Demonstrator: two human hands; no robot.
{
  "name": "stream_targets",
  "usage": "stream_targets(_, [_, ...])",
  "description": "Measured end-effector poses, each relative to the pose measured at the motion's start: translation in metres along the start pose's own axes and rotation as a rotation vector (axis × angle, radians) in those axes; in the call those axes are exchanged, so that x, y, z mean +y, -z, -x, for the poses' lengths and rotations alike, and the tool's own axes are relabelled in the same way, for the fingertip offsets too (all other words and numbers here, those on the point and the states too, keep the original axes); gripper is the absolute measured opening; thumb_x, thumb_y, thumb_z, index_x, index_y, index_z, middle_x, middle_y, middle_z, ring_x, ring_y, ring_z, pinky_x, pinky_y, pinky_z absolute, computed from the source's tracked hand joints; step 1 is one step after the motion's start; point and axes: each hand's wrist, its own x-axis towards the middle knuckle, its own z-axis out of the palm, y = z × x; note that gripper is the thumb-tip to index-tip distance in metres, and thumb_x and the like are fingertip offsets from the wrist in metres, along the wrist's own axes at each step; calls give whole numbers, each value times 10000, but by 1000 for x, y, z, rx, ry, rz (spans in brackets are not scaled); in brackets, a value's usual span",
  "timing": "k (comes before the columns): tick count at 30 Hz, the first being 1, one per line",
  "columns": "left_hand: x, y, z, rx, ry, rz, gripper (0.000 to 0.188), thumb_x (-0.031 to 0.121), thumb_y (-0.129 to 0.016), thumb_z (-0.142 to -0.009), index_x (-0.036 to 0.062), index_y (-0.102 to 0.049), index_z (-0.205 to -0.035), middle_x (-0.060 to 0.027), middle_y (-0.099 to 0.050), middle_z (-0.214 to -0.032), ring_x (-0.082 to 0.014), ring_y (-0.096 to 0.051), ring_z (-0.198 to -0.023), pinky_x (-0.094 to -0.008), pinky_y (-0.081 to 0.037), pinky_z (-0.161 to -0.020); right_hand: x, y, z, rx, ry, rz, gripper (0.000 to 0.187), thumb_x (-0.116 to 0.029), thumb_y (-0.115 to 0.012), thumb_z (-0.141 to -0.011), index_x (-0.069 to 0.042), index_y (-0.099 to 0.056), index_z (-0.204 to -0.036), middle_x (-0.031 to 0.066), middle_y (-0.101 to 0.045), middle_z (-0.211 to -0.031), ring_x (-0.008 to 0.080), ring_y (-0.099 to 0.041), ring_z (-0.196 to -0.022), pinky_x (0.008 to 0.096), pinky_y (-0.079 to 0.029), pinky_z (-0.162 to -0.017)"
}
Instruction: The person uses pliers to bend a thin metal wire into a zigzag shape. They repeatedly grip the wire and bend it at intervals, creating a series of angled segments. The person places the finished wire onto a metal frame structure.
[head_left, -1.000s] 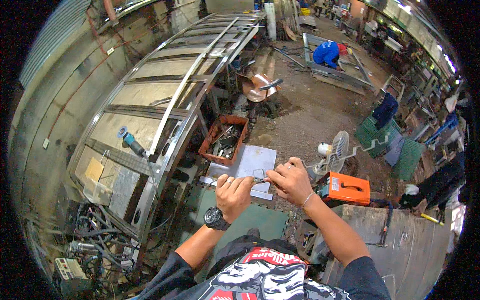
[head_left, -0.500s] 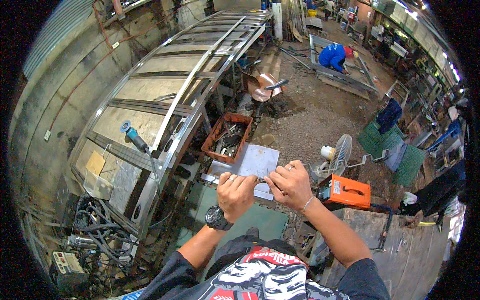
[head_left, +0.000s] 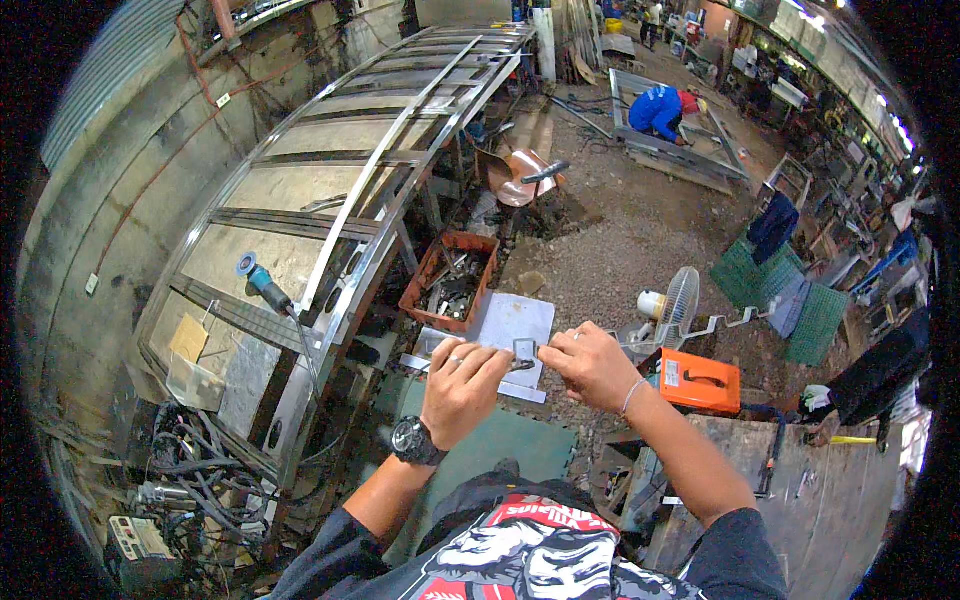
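Rough gravel spreads toward one o'clock; near centre I see the left hand curled on a small metal piece, right hand at its three o'clock, grip unclear.

An orange machine is seen at the far left corner of the wooden bench. On the long metal frame, a teal angle grinder is laid toward the near end of the right edge. Beside that edge, metal scraps are contained in a red crate.
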Motion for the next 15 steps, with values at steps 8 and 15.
stream_targets(8, [12,3,57,398,827,818,572,173,-731,-940,2,-470,-1419,-159,-557,-1387,-274,-561,-1267,-432,-400,-1135,7,16,-8,-1,-29,-72,541,-40,-765,-620,-94,-631,-1142,57,-615,-932,276,-633,-867,403,-475,-738])
stream_targets(15, [-2,-21,37,277,765,1620,484,363,-718,-970,27,-626,-1307,-193,-563,-1453,-314,-554,-1333,-461,-417,-1141,-13,9,-31,-2,-31,-240,444,-46,-751,-675,-102,-636,-1101,65,-656,-969,290,-662,-872,402,-526,-758])
